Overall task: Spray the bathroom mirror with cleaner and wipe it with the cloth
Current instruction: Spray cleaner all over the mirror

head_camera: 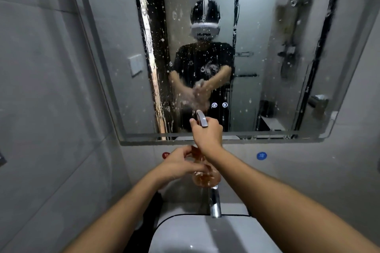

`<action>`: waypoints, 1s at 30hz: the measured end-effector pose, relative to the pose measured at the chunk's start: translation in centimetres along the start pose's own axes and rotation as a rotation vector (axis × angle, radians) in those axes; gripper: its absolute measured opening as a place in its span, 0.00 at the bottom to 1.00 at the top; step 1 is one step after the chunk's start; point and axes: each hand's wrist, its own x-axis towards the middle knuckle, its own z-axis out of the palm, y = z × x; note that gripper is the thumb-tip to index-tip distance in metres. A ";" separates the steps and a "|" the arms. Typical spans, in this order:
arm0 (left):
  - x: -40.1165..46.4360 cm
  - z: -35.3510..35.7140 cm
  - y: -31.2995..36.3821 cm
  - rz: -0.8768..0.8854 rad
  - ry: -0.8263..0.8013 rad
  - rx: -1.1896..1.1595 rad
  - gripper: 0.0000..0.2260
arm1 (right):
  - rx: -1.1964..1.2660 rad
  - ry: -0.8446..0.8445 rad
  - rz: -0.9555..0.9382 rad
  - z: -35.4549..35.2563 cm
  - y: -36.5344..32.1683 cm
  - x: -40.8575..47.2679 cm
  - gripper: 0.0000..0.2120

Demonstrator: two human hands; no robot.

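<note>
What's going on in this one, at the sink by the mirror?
A person stands at a white basin holding a clear spray bottle of amber liquid above the chrome tap. The right hand grips the grey spray head, pointed at the wall mirror; the left hand holds the bottle's body. The glass is already speckled with droplets and runs. No cloth is in view, so wiping has not begun.

Our forearms [127, 201] are bare, with no sleeves, watches or rings on either of our hands [207, 135]. In the reflection we wear a black short-sleeved T-shirt [202, 63] with a pale print and a black-and-white headset [204, 19].
</note>
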 end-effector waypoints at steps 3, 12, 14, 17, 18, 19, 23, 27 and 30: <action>0.7 0.8 0.5 0.007 -0.005 0.027 0.19 | 0.002 -0.013 0.024 -1.0 0.4 0.8 0.09; 2.7 3.7 2.5 0.005 -0.045 0.048 0.17 | 0.029 -0.019 0.032 -4.5 1.9 2.5 0.07; 3.1 4.3 2.6 0.000 -0.057 0.040 0.22 | 0.030 -0.024 0.010 -5.2 2.1 2.7 0.06; 3.5 5.1 2.9 -0.012 -0.071 0.038 0.25 | -0.008 -0.014 -0.002 -6.0 2.3 2.8 0.10; 3.6 5.3 3.0 -0.018 -0.076 0.032 0.23 | -0.021 -0.011 0.000 -6.1 2.4 2.9 0.12; 3.7 5.5 3.1 -0.020 -0.080 0.028 0.22 | -0.027 -0.007 0.004 -6.2 2.6 2.9 0.13; 4.1 6.5 3.9 -0.013 -0.086 0.044 0.20 | -0.015 0.037 0.012 -7.1 3.1 3.0 0.16; 4.8 7.5 4.1 -0.012 -0.096 0.067 0.21 | -0.015 0.037 0.052 -8.6 3.4 3.2 0.14; 5.2 8.5 4.3 0.002 -0.096 0.088 0.19 | -0.016 0.023 0.051 -9.7 4.2 3.5 0.09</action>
